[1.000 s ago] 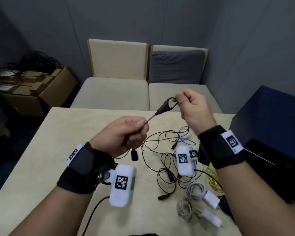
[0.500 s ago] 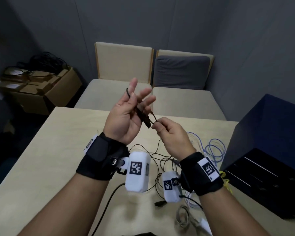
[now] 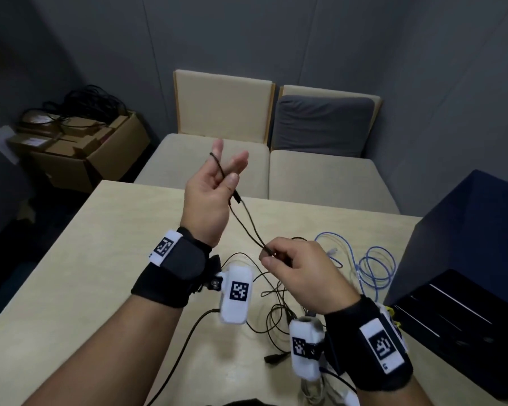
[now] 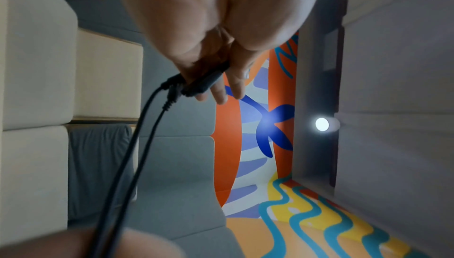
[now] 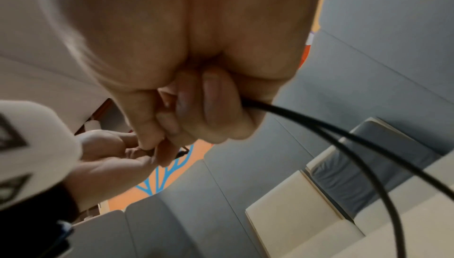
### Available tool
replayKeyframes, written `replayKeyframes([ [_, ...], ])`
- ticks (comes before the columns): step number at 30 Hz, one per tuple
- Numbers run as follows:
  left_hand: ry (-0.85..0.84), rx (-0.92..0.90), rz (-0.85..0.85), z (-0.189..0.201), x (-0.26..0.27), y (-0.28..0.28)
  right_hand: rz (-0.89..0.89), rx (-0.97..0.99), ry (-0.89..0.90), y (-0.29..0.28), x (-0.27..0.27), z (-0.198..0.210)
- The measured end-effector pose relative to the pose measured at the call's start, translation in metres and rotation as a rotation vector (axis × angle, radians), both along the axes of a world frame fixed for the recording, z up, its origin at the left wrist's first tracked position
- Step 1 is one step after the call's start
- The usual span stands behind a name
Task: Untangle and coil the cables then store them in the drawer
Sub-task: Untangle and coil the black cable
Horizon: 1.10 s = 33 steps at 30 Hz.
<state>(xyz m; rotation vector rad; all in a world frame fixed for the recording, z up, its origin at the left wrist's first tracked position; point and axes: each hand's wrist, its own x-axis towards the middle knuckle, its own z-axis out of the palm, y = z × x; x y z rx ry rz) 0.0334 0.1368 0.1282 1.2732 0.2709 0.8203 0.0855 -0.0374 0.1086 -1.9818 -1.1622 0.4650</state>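
The left hand [image 3: 208, 197] is up high — its thumb pins the black cable [image 4: 205, 81] looped over a finger. Just below, the right hand [image 3: 302, 273] pinches 2 strands.

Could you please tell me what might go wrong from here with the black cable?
The black cable loops high over straight fingers of the left hand, so a tug from the right hand, which pinches both strands, could slip it off. Its slack runs into the pile of cables on the table; pulling may snag there.
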Motion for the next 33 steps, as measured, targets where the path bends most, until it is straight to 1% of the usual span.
replayKeyframes([
  [2,0.150,0.242,-0.051,-0.005,0.000,-0.001,0.010,0.062,0.028,-0.001,0.000,0.011],
  [3,0.223,0.320,-0.108,-0.009,0.000,-0.002,-0.008,0.111,0.019,-0.001,0.002,0.017],
  [5,0.331,0.407,-0.232,-0.018,-0.004,-0.005,-0.063,0.202,-0.026,-0.002,0.007,0.032],
  [7,0.382,0.455,-0.321,-0.025,-0.009,-0.008,-0.111,0.253,-0.089,-0.003,0.014,0.046],
  [9,0.398,0.473,-0.366,-0.028,-0.015,-0.010,-0.134,0.255,-0.140,-0.005,0.021,0.057],
  [12,0.373,0.470,-0.400,-0.027,-0.020,-0.016,-0.159,0.255,-0.190,-0.003,0.030,0.065],
  [15,0.333,0.477,-0.434,-0.025,-0.023,-0.021,-0.188,0.284,-0.190,0.002,0.035,0.067],
  [22,0.264,0.385,-0.482,-0.014,-0.031,-0.030,-0.215,0.313,-0.182,0.011,0.049,0.077],
  [24,0.233,0.332,-0.502,-0.010,-0.031,-0.034,-0.229,0.317,-0.182,0.011,0.054,0.080],
  [27,0.163,0.207,-0.538,-0.005,-0.032,-0.035,-0.251,0.333,-0.147,0.015,0.062,0.077],
  [29,0.097,0.104,-0.553,-0.002,-0.032,-0.035,-0.247,0.337,-0.106,0.019,0.066,0.068],
  [31,0.025,-0.007,-0.539,0.003,-0.031,-0.034,-0.257,0.310,-0.072,0.022,0.068,0.055],
  [33,-0.023,-0.074,-0.529,0.009,-0.030,-0.032,-0.260,0.267,-0.040,0.024,0.065,0.043],
])
